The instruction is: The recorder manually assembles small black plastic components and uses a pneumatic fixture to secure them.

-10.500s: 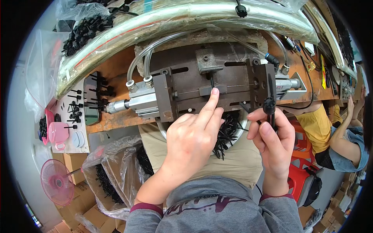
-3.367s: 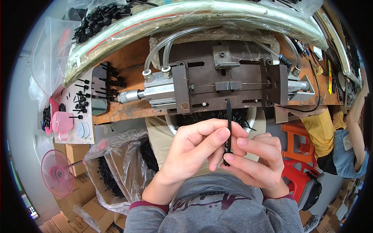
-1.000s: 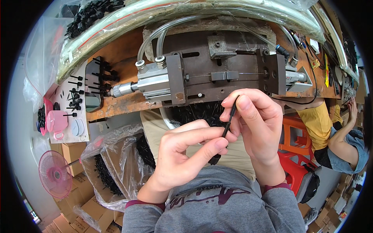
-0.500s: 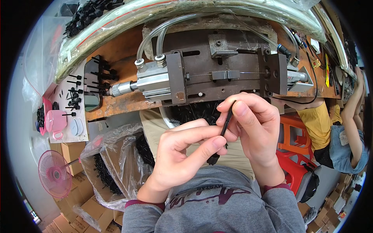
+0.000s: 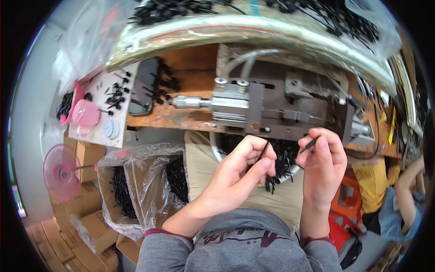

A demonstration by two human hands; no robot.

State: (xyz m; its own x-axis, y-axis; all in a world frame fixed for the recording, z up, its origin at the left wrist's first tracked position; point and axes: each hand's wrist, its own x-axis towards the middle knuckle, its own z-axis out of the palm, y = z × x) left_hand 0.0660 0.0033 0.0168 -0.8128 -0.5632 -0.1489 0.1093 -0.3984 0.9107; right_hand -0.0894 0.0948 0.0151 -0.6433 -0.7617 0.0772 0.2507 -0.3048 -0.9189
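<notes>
Black plastic is what I have in both hands: my left hand [image 5: 240,170] pinches a thin black pin [image 5: 264,149] between thumb and curled fingers, and my right hand [image 5: 322,165], near the centre right of the frame, is closed on a second slim black rod [image 5: 308,145] at its fingertips. The two pieces are apart, so as I judge it they are not yet joined, and neither sits in the metal press fixture [image 5: 281,113] just above my hands. A round basin of loose black parts [image 5: 283,156] lies beneath my hands, still well filled, so much seems left. The fixture rests on a worn wooden bench [image 5: 181,115]. At lower left are plastic-lined cartons of black parts [image 5: 136,181], a pink fan [image 5: 61,170], and, at right, another person's arm [image 5: 405,181].
</notes>
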